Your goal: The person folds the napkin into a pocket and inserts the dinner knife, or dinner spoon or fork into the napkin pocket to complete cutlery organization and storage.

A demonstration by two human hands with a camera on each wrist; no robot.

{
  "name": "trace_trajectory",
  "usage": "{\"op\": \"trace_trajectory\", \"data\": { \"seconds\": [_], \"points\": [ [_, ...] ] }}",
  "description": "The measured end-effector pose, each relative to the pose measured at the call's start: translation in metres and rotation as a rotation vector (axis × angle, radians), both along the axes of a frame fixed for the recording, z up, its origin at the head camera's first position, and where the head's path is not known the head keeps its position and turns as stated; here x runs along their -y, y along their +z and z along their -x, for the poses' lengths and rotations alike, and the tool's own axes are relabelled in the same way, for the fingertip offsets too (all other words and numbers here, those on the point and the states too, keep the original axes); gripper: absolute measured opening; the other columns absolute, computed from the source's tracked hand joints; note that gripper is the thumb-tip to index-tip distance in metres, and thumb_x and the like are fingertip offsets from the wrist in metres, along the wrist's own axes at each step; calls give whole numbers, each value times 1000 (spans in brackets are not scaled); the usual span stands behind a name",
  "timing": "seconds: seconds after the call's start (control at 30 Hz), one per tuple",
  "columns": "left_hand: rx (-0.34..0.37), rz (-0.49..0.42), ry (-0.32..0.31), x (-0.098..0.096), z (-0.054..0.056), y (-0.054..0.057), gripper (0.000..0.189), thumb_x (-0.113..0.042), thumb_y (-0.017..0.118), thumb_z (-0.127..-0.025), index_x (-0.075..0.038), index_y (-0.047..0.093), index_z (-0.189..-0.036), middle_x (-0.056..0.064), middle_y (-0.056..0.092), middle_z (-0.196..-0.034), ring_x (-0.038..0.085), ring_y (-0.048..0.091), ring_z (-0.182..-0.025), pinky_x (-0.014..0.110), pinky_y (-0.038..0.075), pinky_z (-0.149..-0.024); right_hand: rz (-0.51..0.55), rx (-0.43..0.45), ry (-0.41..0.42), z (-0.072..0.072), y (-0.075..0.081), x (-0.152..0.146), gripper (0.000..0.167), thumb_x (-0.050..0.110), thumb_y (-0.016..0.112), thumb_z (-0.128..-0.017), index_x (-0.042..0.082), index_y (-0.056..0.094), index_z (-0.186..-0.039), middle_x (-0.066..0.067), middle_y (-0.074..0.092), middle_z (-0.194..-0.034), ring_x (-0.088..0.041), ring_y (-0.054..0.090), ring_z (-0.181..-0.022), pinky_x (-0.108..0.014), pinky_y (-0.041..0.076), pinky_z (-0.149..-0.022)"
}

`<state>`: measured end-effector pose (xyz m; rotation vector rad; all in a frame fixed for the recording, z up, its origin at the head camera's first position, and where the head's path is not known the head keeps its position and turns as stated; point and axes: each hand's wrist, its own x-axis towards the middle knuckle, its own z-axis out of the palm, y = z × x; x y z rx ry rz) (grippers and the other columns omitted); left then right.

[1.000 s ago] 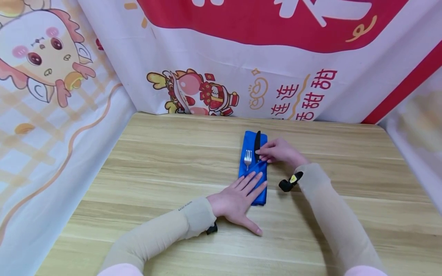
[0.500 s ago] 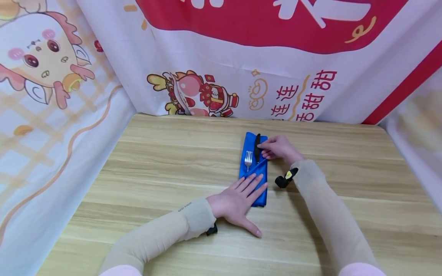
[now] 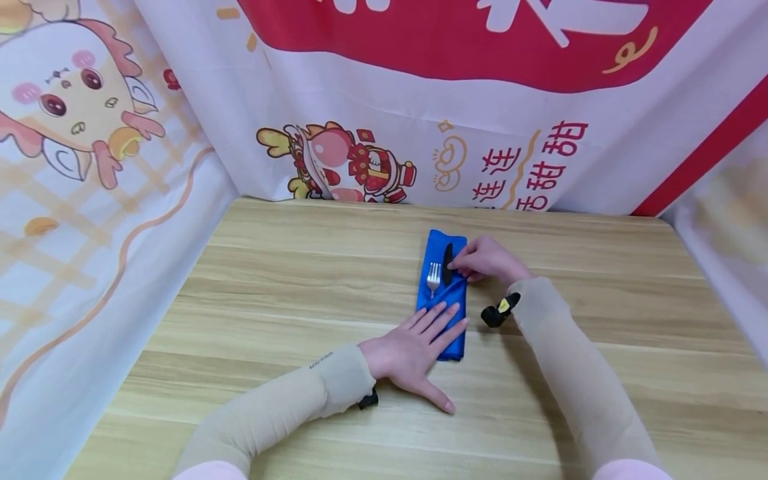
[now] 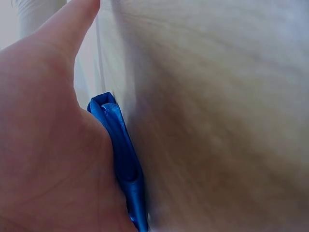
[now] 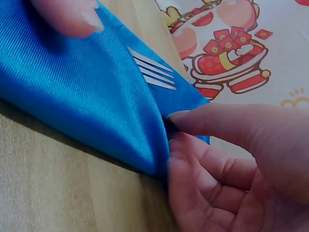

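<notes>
A folded blue satin napkin lies lengthwise on the table, with a diagonal fold forming a pocket. My left hand rests flat over its lower part, fingers spread and thumb out on the wood. In the left wrist view the napkin's edge shows beside the palm. A silver fork sticks out of the pocket, tines up. Right of it, my right hand pinches a black knife between thumb and fingers. The right wrist view has the fork's tines beyond the fold; the knife is mostly hidden there.
The wooden table ends at the back against a printed cloth with cartoon figures. Another printed cloth hangs along the left side. A black wrist strap piece juts out from the right wrist.
The knife has slid down toward the pocket, its tip now lower on the napkin. My right hand first shifted up along the knife, then came down with it. My left hand has stayed put.
</notes>
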<state>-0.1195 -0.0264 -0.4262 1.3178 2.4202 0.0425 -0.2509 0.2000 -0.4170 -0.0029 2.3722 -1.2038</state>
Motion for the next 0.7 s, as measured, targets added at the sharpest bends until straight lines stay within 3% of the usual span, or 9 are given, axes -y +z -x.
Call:
{"op": "trace_trajectory", "data": {
  "seconds": [0.37, 0.57, 0.7],
  "points": [
    [33, 20, 15, -1, 1, -4, 129, -91, 52, -75, -21, -13, -162, 5, -23, -167, 26, -21, -151, 44, -4, -121, 38, -109, -76, -8, -10, 5, 31, 23, 74, -97, -1, 64, -114, -16, 68, -99, -27, 66, -84, -35, 60, -72],
    [48, 10, 36, -1, 5, -15, 130, -94, 49, -72, -25, -17, -161, 2, -27, -165, 23, -26, -149, 42, -10, -119, 179, -149, -106, -10, -2, -1, 44, 33, 65, -102, -4, 61, -126, -23, 68, -114, -34, 68, -98, -41, 58, -85],
    [71, -11, 41, -1, 4, -10, 130, -93, 52, -72, -25, -12, -162, 2, -23, -167, 23, -23, -150, 43, -7, -120, 211, -233, -110, -11, 11, -15, 51, 35, 58, -105, -6, 57, -135, -26, 65, -122, -40, 64, -110, -49, 53, -95]
  ]
}}
